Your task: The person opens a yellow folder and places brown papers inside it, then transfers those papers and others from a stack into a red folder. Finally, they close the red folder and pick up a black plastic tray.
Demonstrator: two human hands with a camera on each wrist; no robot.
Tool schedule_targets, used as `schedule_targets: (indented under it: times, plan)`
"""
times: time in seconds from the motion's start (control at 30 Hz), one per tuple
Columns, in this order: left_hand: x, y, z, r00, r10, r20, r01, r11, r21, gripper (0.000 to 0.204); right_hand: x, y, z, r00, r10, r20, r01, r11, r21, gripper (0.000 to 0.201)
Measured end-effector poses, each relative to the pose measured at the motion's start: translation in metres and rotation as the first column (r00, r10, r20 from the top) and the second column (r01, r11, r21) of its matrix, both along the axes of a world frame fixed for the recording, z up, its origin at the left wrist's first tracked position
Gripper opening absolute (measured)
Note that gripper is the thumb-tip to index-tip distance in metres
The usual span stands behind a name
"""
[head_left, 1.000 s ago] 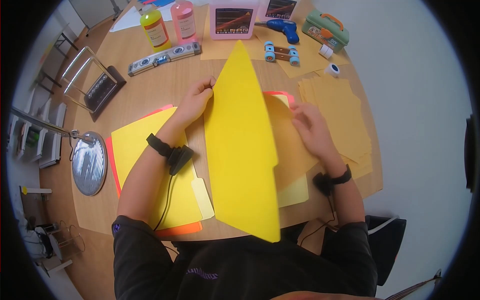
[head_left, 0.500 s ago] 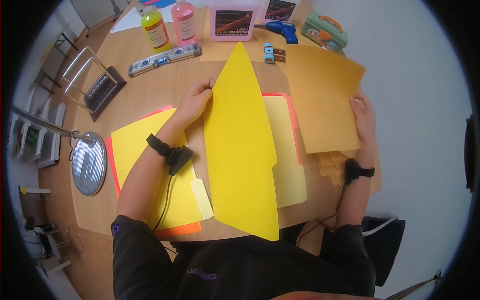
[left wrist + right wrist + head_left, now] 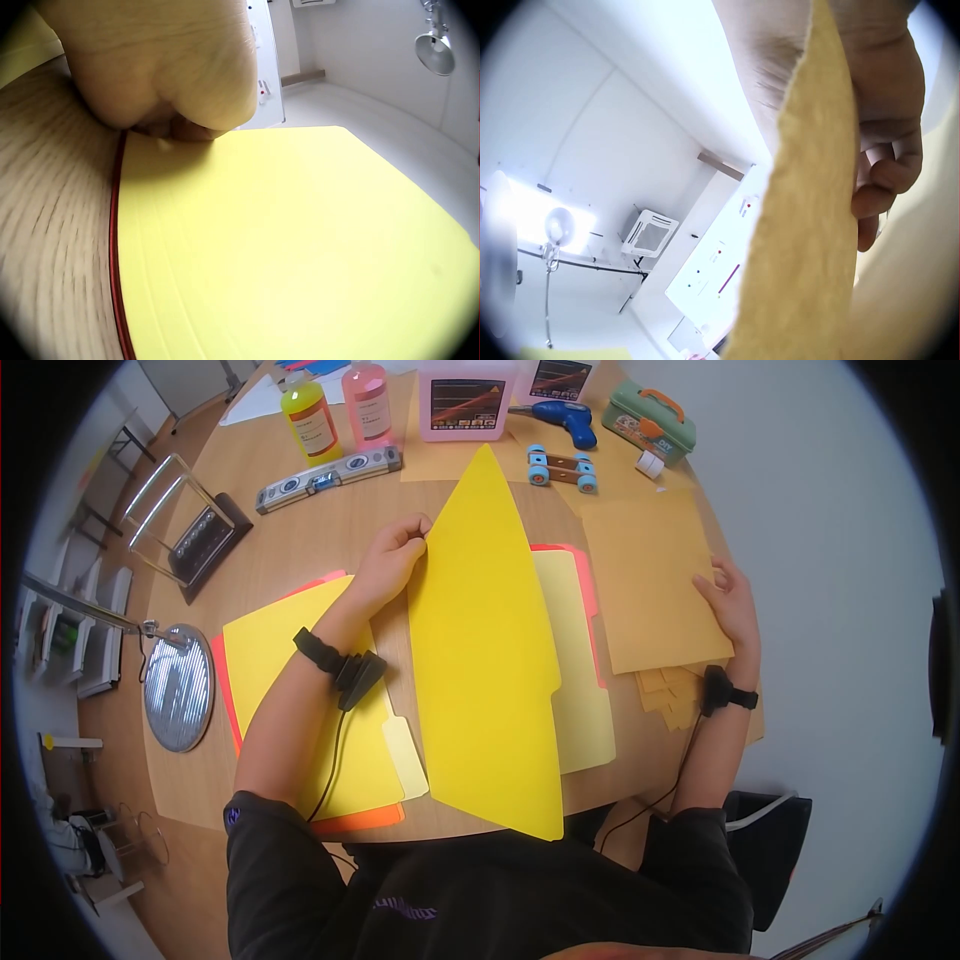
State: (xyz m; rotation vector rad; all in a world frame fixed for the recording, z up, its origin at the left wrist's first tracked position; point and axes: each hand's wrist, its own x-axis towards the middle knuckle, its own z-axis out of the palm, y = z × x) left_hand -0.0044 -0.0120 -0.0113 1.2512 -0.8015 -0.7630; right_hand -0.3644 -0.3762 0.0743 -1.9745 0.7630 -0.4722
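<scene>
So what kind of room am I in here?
Probably an office or classroom: a wooden table with file folders, a whiteboard on the wall, and a ceiling air-conditioning unit.

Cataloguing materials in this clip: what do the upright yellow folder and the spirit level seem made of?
The yellow folder looks like matte card: thin, smooth, faintly creased near its fold. The spirit level looks like metal, perhaps aluminium, from its silvery sheen.

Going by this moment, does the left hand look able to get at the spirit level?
Probably not while its fingers pinch the yellow folder. If freed, the left hand likely could: only bare tabletop shows between it and the spirit level.
</scene>
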Motion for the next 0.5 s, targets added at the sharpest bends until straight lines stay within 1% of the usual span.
schedule_targets:
  times: [0.07, 0.1, 0.17, 0.3, 0.37, 0.43, 0.5]
  plan:
    - [0.0, 0.0, 0.001, 1.0, 0.0, 0.0, 0.0, 1.0, 0.001, 0.013, 0.0, 0.0, -0.004, 0.997, -0.046, -0.054, 0.04, 0.994, -0.102, 0.045]
    - [-0.001, 0.0, 0.002, 1.0, -0.002, 0.0, 0.002, 1.0, 0.003, 0.013, -0.001, -0.004, -0.009, 0.997, -0.046, -0.054, 0.04, 0.994, -0.102, 0.045]
    - [-0.003, 0.001, 0.006, 1.0, 0.007, 0.012, -0.008, 1.0, 0.01, 0.014, -0.003, -0.011, -0.017, 0.964, -0.136, -0.23, 0.044, 0.93, -0.365, 0.045]
    - [-0.004, 0.0, 0.006, 0.999, 0.016, 0.043, -0.017, 1.0, 0.02, 0.014, 0.0, -0.003, -0.015, 0.959, -0.112, -0.262, 0.003, 0.923, -0.384, 0.046]
    - [-0.002, 0.0, 0.004, 0.999, 0.011, 0.044, -0.012, 1.0, 0.017, 0.014, 0.002, 0.002, -0.011, 0.93, -0.092, -0.354, -0.051, 0.926, -0.375, 0.047]
    - [-0.001, 0.0, 0.002, 0.999, 0.007, 0.046, -0.007, 1.0, 0.015, 0.014, -0.001, -0.005, -0.02, 0.935, -0.092, -0.344, -0.059, 0.913, -0.404, 0.047]
    - [-0.004, 0.0, 0.006, 0.991, 0.032, 0.133, -0.037, 0.999, 0.032, 0.013, 0.001, -0.004, -0.02, 0.939, -0.092, -0.331, -0.066, 0.897, -0.437, 0.048]
